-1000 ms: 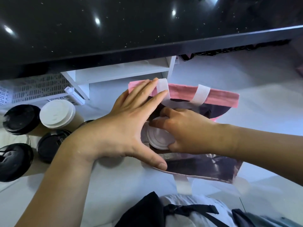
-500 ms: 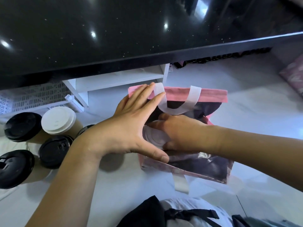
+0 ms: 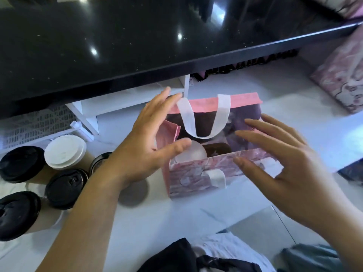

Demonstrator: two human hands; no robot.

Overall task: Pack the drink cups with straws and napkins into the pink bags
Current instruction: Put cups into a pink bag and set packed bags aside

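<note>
Barely begun: white-lidded cup inside pink bag, flanked by open, empty left hand and right hand. Left to pack: other cups along table left edge; straws, napkins unseen.

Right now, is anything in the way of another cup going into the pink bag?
The white handle droops across the open pink bag, and a white-lidded cup fills its left side. The right side looks free.

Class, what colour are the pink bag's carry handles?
The handles are white; the head view shows them best.
</note>
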